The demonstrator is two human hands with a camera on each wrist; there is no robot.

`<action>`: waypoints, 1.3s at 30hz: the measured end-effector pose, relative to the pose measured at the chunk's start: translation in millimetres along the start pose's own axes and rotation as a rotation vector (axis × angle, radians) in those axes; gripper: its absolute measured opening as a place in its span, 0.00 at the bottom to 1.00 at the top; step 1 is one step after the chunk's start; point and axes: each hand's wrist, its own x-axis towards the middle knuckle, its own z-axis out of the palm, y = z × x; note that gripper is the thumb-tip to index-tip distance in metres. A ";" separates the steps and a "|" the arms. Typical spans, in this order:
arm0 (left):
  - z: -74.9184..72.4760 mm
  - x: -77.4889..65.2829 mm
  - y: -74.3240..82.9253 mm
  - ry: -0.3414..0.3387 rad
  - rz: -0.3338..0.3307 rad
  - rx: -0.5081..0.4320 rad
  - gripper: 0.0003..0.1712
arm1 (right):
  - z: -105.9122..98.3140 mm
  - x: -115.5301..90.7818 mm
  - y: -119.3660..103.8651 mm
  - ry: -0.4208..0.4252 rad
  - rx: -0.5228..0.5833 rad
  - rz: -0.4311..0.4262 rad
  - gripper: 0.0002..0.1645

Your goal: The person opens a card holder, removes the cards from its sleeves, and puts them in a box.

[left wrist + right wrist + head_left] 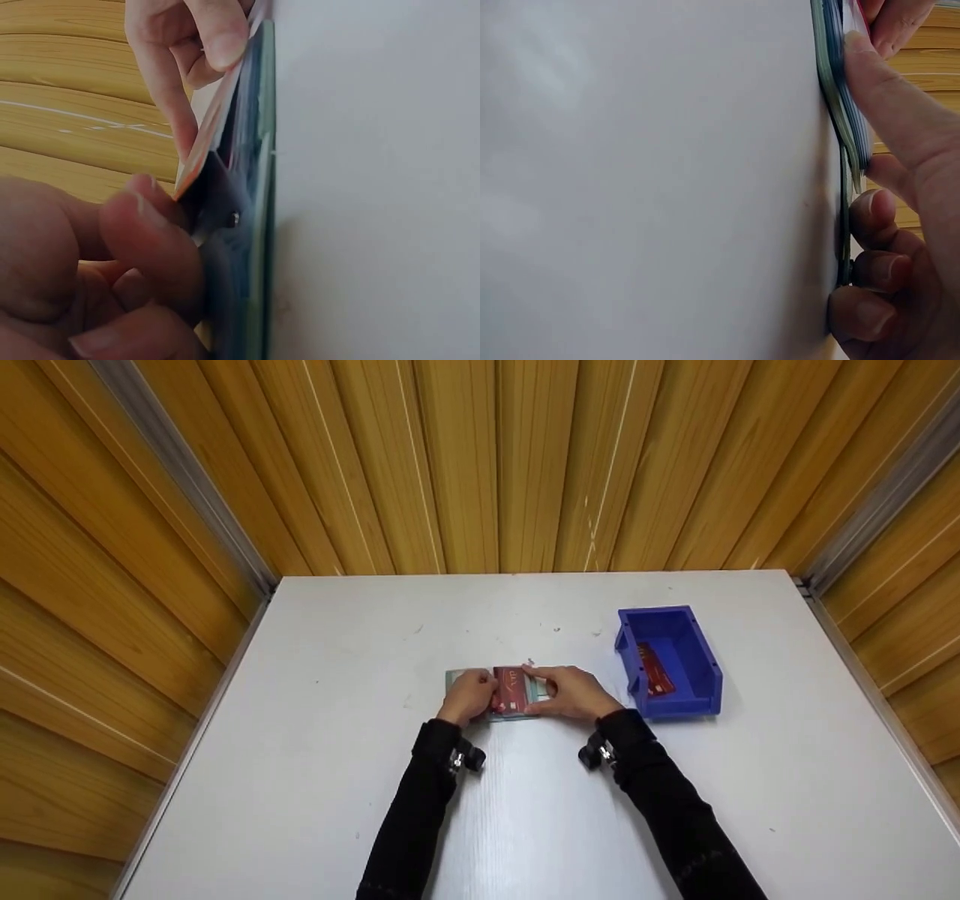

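Observation:
An open card holder (453, 676) with a pale green cover and several thin leaves lies on the white table. On its right part is a red card (510, 688) with light lettering, raised at a slant from the leaves in the left wrist view. My left hand (470, 694) has curled fingers at the card's left edge. Its thumb and forefinger (150, 232) pinch a dark sleeve of the holder there. With thumb and forefinger spread across the near and far edges, my right hand (574, 692) holds the red card. The other right fingers (874, 274) curl beside the cover.
A blue plastic bin (707, 660) stands to the right of my right hand. Inside it, another red card (656, 669) leans against the left wall. Wood-patterned panels (465, 465) rise behind the table (322, 765) and at both sides.

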 end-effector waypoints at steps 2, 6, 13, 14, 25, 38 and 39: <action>-1.4 0.1 -2.0 0.005 0.011 0.011 0.15 | -0.8 -0.2 0.4 -0.001 -0.003 0.003 0.51; -9.4 -1.8 -7.4 0.009 0.024 0.050 0.15 | -1.2 0.4 1.3 -0.005 0.004 -0.007 0.50; -29.2 -10.1 -16.3 0.044 0.001 0.082 0.13 | -1.8 -1.6 0.8 -0.006 0.013 0.005 0.50; -31.3 -10.6 -18.2 0.045 -0.002 0.079 0.13 | -1.9 -1.8 0.9 -0.006 0.014 0.009 0.50; -40.2 -21.8 -5.5 0.082 0.018 0.134 0.15 | -0.2 -0.6 -0.8 -0.007 0.021 0.030 0.50; -55.5 -30.8 32.7 0.109 0.122 0.000 0.15 | 0.1 -0.5 0.3 -0.001 0.004 0.020 0.50; -55.5 -31.1 33.7 0.107 0.121 0.000 0.15 | 0.0 -0.3 0.3 -0.001 0.003 0.019 0.51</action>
